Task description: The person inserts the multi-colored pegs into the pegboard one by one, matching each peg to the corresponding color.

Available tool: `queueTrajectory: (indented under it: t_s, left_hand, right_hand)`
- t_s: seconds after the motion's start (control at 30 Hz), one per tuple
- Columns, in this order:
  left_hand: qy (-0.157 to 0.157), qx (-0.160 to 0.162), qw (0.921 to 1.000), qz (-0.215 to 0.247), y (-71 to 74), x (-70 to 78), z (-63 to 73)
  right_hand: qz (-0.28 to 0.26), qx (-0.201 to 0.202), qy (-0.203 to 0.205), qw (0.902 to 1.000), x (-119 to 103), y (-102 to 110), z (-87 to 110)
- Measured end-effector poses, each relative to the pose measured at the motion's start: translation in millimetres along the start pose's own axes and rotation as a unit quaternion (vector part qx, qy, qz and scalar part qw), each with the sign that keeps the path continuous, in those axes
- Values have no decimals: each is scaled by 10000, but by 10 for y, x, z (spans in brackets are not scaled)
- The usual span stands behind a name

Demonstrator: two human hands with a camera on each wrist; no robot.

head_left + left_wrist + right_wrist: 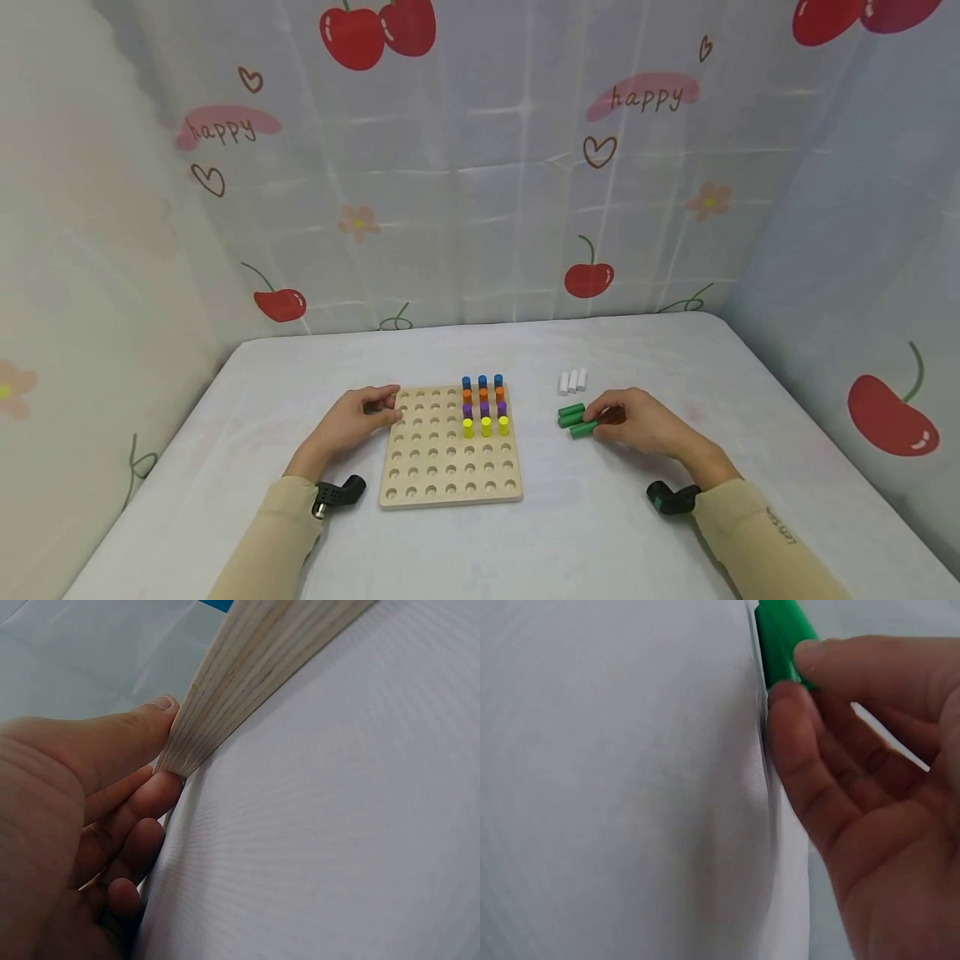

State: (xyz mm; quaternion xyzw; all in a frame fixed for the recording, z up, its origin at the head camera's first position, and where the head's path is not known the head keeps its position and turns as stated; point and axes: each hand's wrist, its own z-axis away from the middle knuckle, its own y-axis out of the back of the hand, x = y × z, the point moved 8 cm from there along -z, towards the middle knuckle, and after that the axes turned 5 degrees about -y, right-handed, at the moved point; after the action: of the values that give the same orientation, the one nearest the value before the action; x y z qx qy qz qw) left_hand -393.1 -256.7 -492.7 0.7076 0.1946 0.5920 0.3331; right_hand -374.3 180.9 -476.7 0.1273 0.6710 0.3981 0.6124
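Note:
A light wooden pegboard (420,503) with rows of round holes lies on the table. Its upper right part bears short rows of blue pegs (482,381), orange pegs (483,396), purple pegs (484,410) and yellow pegs (486,427). My left hand (352,423) pinches the board's upper left corner, the thumb on its side edge (217,682) in the left wrist view. Right of the board, three green pegs (571,419) lie side by side. My right hand (637,421) pinches the end of the nearest green peg (784,645) between thumb and finger.
Three white pegs (572,382) lie behind the green ones. The table (600,542) has a white cloth, and a printed curtain (480,167) hangs behind it and along both sides. Each wrist wears a small black device (672,498).

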Motion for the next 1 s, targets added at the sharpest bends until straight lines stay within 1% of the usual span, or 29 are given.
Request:
queueTrajectory:
  t_s: [0.3,0.5,0.63,0.8,0.83,1.0]
  left_hand:
    - [75,14,10000,-14,-5,6,5]
    - [9,-5,10000,3,-5,3,1]
    - [48,7,10000,-6,-2,-2,3]
    - [63,8,10000,-13,-4,-4,4]
    - [11,-4,10000,-28,-6,1,0]
    - [6,8,10000,6,1,-3,-7]
  right_hand:
    - [-275,-214,473,9983,-157,-27,0]
    - [-443,-301,508,9973,-274,-50,12]
    - [-489,-357,585,9964,-337,-81,3]
    - [-416,-399,651,9962,-399,-119,-16]
    - [-384,-391,644,9964,-416,-125,-18]
    - [-249,-317,567,9976,-508,-159,-30]
